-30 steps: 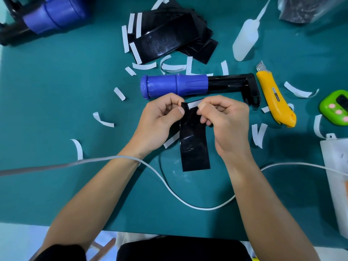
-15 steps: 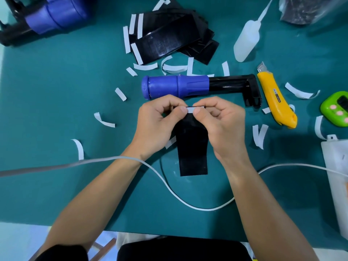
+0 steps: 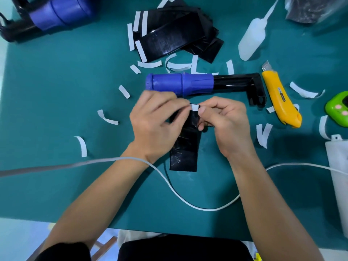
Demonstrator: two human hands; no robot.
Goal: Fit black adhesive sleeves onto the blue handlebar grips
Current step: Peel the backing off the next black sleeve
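Black glossy adhesive sleeve [image 3: 185, 147] is running lengthwise toward you, crosswise to the blue ribbed plastic handlebar grip [image 3: 178, 84] lying just beyond your knuckles; your left hand [image 3: 156, 125] and right hand [image 3: 226, 125] are both pinching its far end.

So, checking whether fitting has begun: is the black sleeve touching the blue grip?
Apart. The head view shows a strip of green mat between the black sleeve and the blue grip.

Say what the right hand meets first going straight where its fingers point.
Probably the left hand: the right hand points left along the top of the black sleeve, with left fingertips at the far end of the white tab. Blur leaves depth unsure.
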